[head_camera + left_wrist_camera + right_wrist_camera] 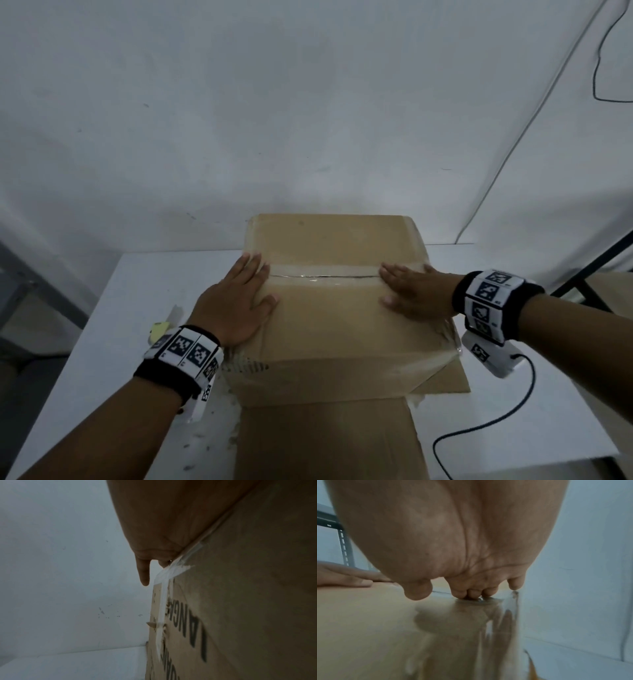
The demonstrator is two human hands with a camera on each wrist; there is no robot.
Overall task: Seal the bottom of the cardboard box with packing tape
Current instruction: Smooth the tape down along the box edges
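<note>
A brown cardboard box (329, 318) stands upside down on the white table (123, 308), its bottom flaps folded shut. A strip of clear tape (325, 274) runs along the centre seam. My left hand (239, 294) lies flat on the box's left end, fingers straight across the seam. My right hand (411, 291) lies flat on the right end, fingers pointing left over the tape. In the right wrist view the fingertips (474, 593) press on the glossy tape (488, 622). The left wrist view shows the box side (240, 601) with old tape and print.
A yellow-green object (160, 329) lies on the table behind my left wrist. Loose box flaps (329, 442) spread toward me and to the right. A black cable (479, 428) trails over the table's right part. A white wall stands close behind the box.
</note>
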